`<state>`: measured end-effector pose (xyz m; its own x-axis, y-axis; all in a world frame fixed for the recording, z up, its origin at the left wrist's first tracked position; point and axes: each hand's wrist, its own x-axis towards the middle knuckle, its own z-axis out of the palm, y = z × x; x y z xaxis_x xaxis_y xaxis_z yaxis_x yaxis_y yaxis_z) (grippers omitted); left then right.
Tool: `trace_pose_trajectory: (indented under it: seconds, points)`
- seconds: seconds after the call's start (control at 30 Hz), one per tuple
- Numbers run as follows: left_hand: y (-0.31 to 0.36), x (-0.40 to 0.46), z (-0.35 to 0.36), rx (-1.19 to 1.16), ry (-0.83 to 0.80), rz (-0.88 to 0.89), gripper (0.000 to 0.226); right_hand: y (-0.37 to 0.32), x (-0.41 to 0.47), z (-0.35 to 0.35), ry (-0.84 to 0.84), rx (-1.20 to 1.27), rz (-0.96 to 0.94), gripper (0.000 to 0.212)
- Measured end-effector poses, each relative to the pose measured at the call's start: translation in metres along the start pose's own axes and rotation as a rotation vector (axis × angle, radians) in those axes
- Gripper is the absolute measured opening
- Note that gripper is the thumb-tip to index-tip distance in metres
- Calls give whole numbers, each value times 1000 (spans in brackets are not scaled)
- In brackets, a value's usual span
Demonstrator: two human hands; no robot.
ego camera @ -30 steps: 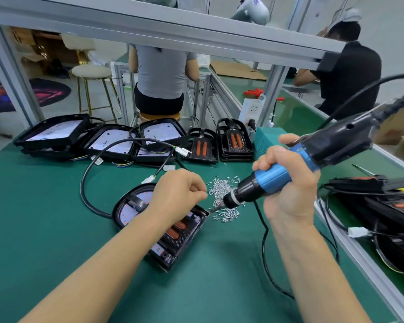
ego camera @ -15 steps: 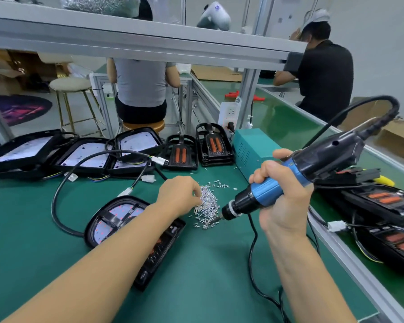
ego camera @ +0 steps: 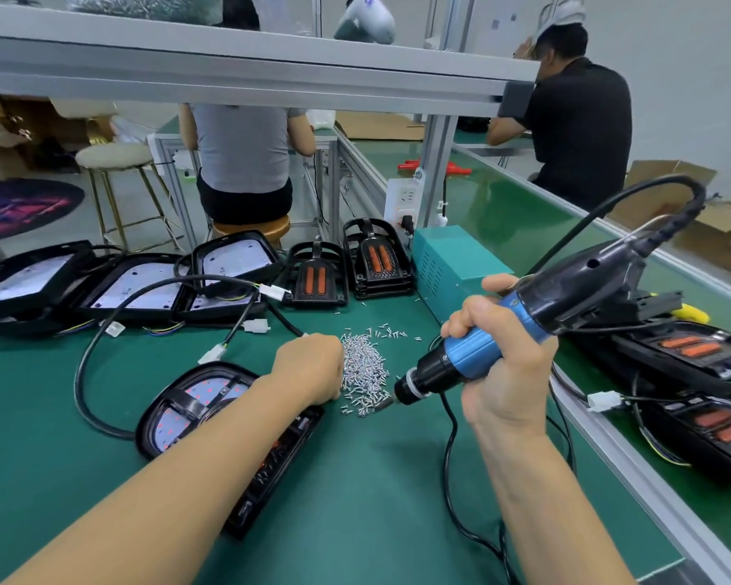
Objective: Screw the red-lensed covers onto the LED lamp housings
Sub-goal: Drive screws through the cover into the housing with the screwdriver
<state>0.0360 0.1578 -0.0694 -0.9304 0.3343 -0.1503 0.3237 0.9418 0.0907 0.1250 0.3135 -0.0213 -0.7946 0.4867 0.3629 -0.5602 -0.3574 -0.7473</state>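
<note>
Housings [ego camera: 115, 285] without covers lie open at far left, work outstanding. Lamp [ego camera: 195, 405] in hand sits under the left forearm, cover on, fastening judged incomplete. Left hand [ego camera: 311, 367] reaches into the screw pile [ego camera: 366, 367]; finger closure cannot be told. Right hand [ego camera: 505, 367] clamps the electric screwdriver [ego camera: 524, 327]. Covered units [ego camera: 693, 356] lie at right

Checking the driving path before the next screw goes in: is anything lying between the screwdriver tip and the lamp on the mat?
Yes. The left hand at the screw pile and its forearm lie over the lamp, between it and the electric screwdriver gripped by the right hand.
</note>
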Motion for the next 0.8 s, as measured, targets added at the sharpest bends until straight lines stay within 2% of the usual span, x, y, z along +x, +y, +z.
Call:
trace_pose_trajectory:
  seconds: [0.1,0.17,0.23,0.37,0.43,0.6,0.7,0.8]
  points:
    - [2,1,1,38,-12,59,17,-2,-1,1,12,2,11,20]
    - [1,-1,0,-48,-12,80,17,-4,-1,3,21,36,27,21]
    - [-6,-5,-7,-308,53,81,13,-8,0,6,20,90,38,22]
    - [-26,-37,-24,-1117,152,82,12,-15,3,13,32,190,58,21]
    - [-37,-57,-22,-1309,154,92,12,-16,3,20,31,240,83,21]
    - [-56,-96,-11,-1604,157,2,14,-10,-2,47,-7,338,141,19]
    - [-65,-107,-7,-1647,172,-23,29,-6,-8,62,-54,367,160,17]
    - [-69,-115,-4,-1673,187,-24,26,-4,-12,72,-79,384,169,16]
